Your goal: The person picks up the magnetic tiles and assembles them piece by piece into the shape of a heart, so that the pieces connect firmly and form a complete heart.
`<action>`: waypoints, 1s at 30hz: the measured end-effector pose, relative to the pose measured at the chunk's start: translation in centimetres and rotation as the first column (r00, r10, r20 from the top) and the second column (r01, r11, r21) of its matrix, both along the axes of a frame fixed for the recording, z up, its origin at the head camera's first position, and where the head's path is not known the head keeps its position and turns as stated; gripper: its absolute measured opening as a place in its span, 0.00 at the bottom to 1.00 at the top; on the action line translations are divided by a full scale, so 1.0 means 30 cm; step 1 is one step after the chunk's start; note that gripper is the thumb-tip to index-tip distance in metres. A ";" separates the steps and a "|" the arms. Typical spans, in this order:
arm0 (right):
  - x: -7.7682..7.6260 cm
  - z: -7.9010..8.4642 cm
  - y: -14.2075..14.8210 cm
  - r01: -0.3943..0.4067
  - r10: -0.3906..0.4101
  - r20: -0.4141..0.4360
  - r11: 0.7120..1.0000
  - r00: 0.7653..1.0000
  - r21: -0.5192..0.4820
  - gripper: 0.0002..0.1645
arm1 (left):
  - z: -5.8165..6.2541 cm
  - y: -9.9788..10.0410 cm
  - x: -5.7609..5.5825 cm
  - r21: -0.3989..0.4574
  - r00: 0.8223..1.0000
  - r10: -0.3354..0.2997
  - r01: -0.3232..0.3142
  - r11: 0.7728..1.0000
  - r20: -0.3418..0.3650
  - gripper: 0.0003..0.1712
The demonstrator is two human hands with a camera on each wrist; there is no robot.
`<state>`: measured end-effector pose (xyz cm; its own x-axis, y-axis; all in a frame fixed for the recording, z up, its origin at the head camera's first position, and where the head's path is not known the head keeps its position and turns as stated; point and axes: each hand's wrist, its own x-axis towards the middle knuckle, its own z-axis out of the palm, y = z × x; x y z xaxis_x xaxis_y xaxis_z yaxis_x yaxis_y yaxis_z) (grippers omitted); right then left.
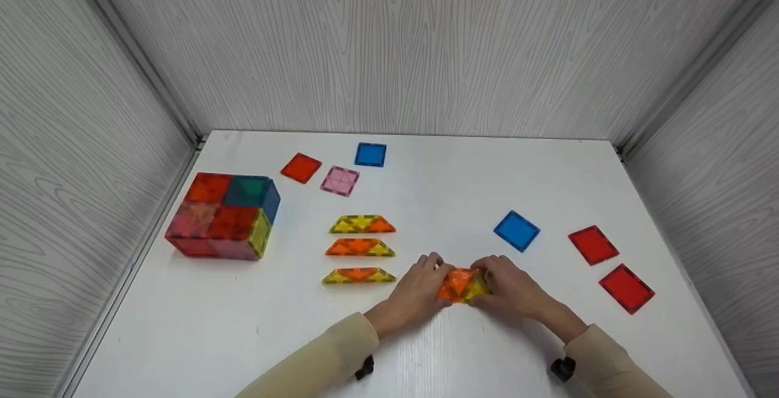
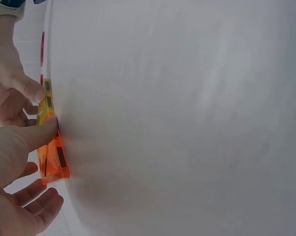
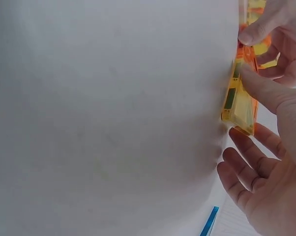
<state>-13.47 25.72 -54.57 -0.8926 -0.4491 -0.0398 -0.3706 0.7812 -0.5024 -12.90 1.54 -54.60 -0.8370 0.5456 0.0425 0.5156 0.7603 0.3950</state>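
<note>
Orange and yellow triangular magnetic tiles [image 1: 457, 284] stand joined on the white table between the two hands. At their left end, my left hand [image 1: 419, 288] pinches the orange magnetic tiles [image 2: 53, 164] between thumb and fingers. My right hand [image 1: 514, 288] holds the yellow magnetic tiles [image 3: 240, 105] at the other end, its thumb on the near side. In the right wrist view, several fingers of the right hand [image 3: 285, 162] curve loosely below the yellow end. The far faces of the joined tiles are partly hidden by the fingers.
Three yellow-and-orange tile strips [image 1: 360, 247] lie left of the hands. A block of coloured tiles [image 1: 222, 215] stands at the far left. Loose red [image 1: 301, 168], pink [image 1: 339, 181] and blue [image 1: 370, 154] squares lie behind; a blue square [image 1: 517, 230] and red squares [image 1: 627, 288] lie right.
</note>
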 end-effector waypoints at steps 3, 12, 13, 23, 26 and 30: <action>0.004 0.000 0.003 -0.008 0.007 -0.011 0.999 1.000 -0.048 0.29 | 0.005 0.000 0.002 -0.001 1.000 0.007 -0.007 1.000 0.020 0.32; 0.020 0.025 -0.012 -0.005 0.007 0.012 0.982 1.000 -0.190 0.14 | 0.028 -0.024 0.005 0.106 1.000 -0.007 0.009 0.994 -0.023 0.19; 0.023 0.030 -0.015 -0.012 0.015 0.014 0.980 1.000 -0.197 0.13 | 0.032 -0.029 0.005 0.118 0.999 -0.010 0.014 0.993 -0.030 0.16; 0.054 0.052 -0.042 -0.096 0.103 0.016 0.966 0.995 -0.239 0.12 | 0.059 -0.076 0.034 0.207 0.999 -0.047 0.041 0.977 0.021 0.07; 0.048 0.056 -0.027 -0.147 0.155 0.013 0.960 0.988 -0.239 0.17 | 0.057 -0.092 0.043 0.205 0.998 -0.054 0.047 0.978 0.027 0.07; 0.021 0.059 0.016 -0.151 0.158 0.020 0.968 0.987 -0.199 0.23 | 0.055 -0.114 0.050 0.203 0.996 -0.043 0.026 0.979 0.079 0.07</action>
